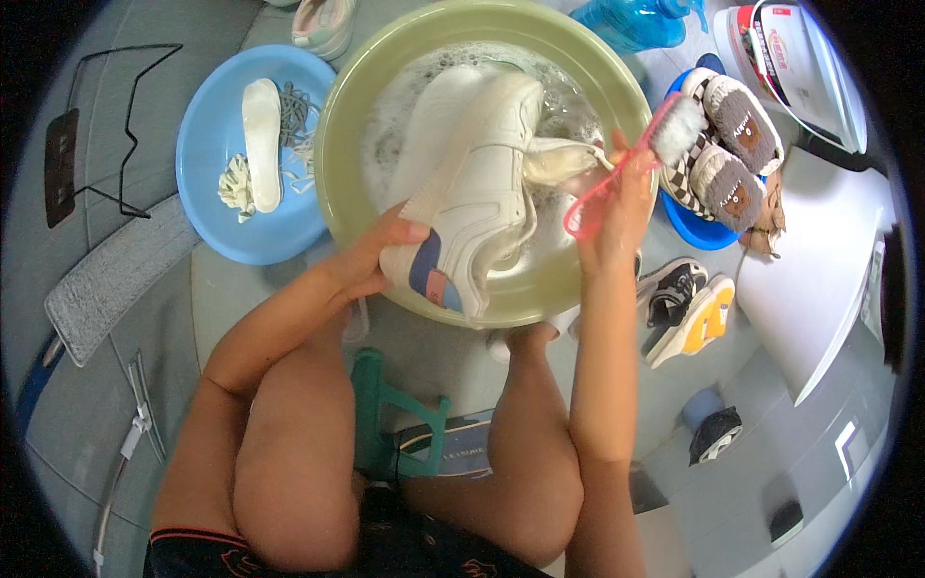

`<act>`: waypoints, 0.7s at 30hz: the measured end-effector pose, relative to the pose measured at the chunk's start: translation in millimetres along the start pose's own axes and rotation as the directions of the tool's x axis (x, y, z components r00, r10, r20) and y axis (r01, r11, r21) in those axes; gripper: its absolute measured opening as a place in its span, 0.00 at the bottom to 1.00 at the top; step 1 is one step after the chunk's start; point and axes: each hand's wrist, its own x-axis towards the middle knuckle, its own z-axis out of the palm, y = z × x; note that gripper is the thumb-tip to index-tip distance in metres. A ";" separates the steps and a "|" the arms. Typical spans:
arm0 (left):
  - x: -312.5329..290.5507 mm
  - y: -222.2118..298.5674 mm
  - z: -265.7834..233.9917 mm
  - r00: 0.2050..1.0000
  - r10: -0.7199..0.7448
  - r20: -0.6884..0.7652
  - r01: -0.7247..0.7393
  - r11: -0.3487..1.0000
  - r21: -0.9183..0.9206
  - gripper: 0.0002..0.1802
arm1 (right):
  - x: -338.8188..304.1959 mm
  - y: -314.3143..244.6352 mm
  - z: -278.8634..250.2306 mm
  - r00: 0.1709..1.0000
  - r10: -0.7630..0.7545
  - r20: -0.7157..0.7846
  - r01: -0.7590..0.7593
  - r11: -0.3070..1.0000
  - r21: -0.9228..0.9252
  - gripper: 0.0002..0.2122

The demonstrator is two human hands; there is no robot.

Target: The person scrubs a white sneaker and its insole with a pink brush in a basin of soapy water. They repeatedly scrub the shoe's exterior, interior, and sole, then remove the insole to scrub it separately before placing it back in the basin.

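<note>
At the left, a light-blue basin [214, 144] holds a white insole [261, 144], a tangle of grey laces [295, 111] and a crumpled cream cloth [236, 188]. Next comes the left hand [379, 258], its fingers grasping the heel end of a sneaker [487, 173]: the thumb presses against the side, while the other fingertips are mostly hidden behind the shoe.

The sneaker is over the foamy water of a wide olive-green basin [337, 120], tipped on its side with the toe pointing away from the person. It is off-white, with a thick pale sole facing left and curved seams along the upper. Navy, pink and light-blue patches mark the heel, and the pale tongue juts out to the right. Whether its underside meets the water cannot be told.

Right of the shoe, the right hand [621, 197] has its fingers closed around the pink handle of a brush [647, 137], whose whitish bristles face right. Farther right, a bright-blue basin [696, 229] carries grey-and-cream slippers [744, 125].
</note>
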 end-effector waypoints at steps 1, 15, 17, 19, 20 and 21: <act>-1.0 2.6 1.5 0.999 0.050 -0.015 -0.050 0.999 0.009 0.46 | 0.3 -0.9 -17.6 0.997 0.000 0.083 0.005 0.998 -0.067 0.23; 43.8 12.2 37.4 0.688 0.721 -0.087 -0.350 0.434 0.830 0.56 | -85.9 17.7 28.8 0.925 0.168 0.341 -0.113 0.978 -0.174 0.20; 39.9 14.1 47.5 0.751 0.652 -0.106 -0.296 0.476 0.828 0.56 | -80.6 21.2 27.4 0.941 0.128 0.314 -0.102 0.990 -0.099 0.22; 36.8 11.4 52.8 0.785 0.607 -0.120 -0.251 0.490 0.835 0.57 | -75.2 20.1 24.4 0.922 0.189 0.338 -0.194 0.981 -0.017 0.23; 34.9 9.5 54.2 0.788 0.604 -0.119 -0.249 0.490 0.835 0.57 | -74.1 18.5 25.0 0.911 0.218 0.351 -0.241 0.970 0.024 0.24; 32.7 8.5 56.1 0.790 0.601 -0.119 -0.247 0.490 0.836 0.57 | -74.8 16.7 27.5 0.922 0.224 0.317 -0.231 0.973 -0.016 0.24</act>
